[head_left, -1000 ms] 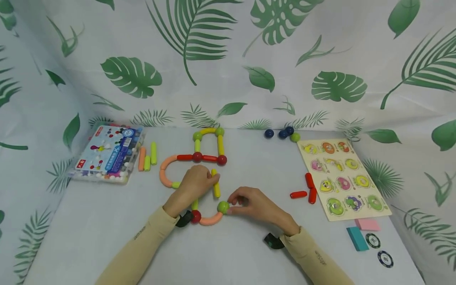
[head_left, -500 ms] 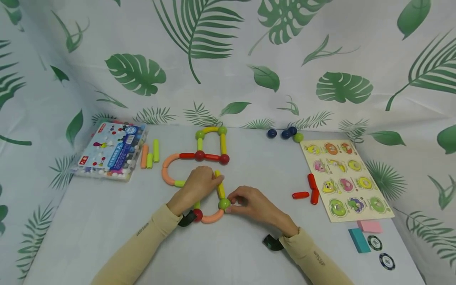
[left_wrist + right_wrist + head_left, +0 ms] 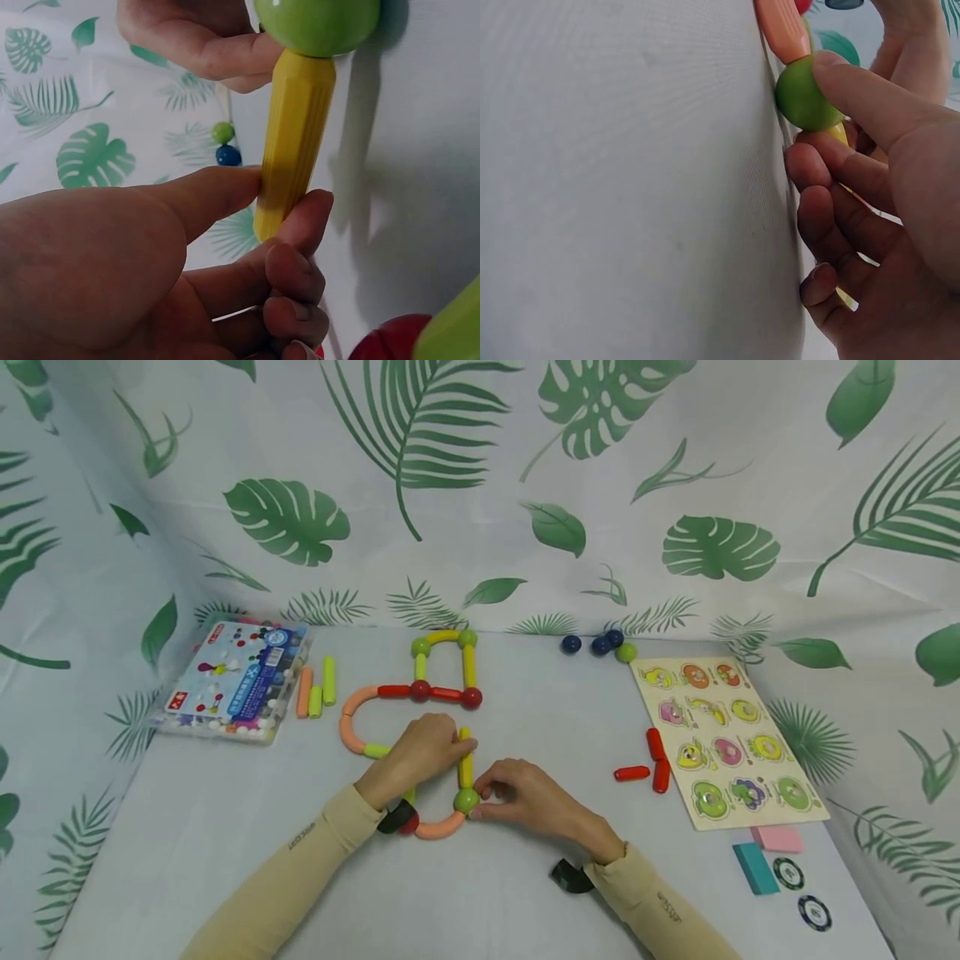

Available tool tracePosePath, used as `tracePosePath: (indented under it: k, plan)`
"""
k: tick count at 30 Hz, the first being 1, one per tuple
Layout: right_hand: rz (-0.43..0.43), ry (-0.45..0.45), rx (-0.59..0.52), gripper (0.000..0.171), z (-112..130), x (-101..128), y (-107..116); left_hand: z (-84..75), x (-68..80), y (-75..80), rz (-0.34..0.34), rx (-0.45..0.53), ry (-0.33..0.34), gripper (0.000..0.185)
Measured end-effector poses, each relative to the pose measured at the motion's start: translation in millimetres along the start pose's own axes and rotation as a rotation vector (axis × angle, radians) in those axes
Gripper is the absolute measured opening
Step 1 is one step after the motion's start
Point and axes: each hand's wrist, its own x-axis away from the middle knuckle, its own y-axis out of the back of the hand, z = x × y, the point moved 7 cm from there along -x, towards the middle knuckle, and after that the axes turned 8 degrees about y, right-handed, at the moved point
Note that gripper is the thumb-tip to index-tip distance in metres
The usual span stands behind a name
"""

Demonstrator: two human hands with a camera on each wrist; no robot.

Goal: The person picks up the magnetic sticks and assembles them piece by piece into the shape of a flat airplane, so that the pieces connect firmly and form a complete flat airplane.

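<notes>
A chain of magnetic rods and balls lies on the white table [image 3: 225, 827]. My left hand [image 3: 423, 752] [image 3: 225, 240] pinches a yellow rod [image 3: 466, 758] [image 3: 295, 142] between thumb and fingers. The rod's lower end meets a green ball [image 3: 467, 800] [image 3: 319, 22] [image 3: 804, 94], which my right hand [image 3: 517, 793] [image 3: 870, 187] pinches with thumb and fingertips. An orange curved rod [image 3: 438, 828] [image 3: 782, 28] joins the ball to a red ball [image 3: 408, 823] half hidden behind my left wrist. Farther back stands a finished loop of green, yellow and red pieces [image 3: 442, 672].
A plastic box of parts [image 3: 232, 681] sits at the back left with loose rods [image 3: 315, 692] beside it. Three red rods [image 3: 648, 760] lie right of centre by a fruit puzzle board [image 3: 723, 735]. Blue and green balls [image 3: 600, 645] lie at the back. Blocks and chips [image 3: 776, 860] sit front right.
The yellow rod has swung upright and its lower end now sits against the green ball. Both hands stay on their pieces and have shifted only slightly.
</notes>
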Motion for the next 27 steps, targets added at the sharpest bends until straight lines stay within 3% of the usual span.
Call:
tracePosePath:
  k: [7, 14, 20, 27]
  plan:
    - [0.005, 0.0, 0.012, 0.026, -0.6, -0.1, -2.8, -7.1, -1.6, 0.1, 0.054, -0.069, 0.027, 0.048]
    - [0.012, -0.002, 0.011, 0.026, -0.1, -0.3, -3.3, -10.1, -3.2, -0.5, 0.067, -0.144, 0.049, 0.043]
    - [0.025, -0.037, 0.007, 0.027, -1.8, 0.1, -4.1, -8.2, -2.0, -5.1, 0.094, -0.131, 0.077, 0.044]
    - [0.03, -0.054, 0.013, 0.026, -1.0, 0.8, -3.4, -7.2, -2.2, -6.7, 0.084, -0.12, 0.062, 0.046]
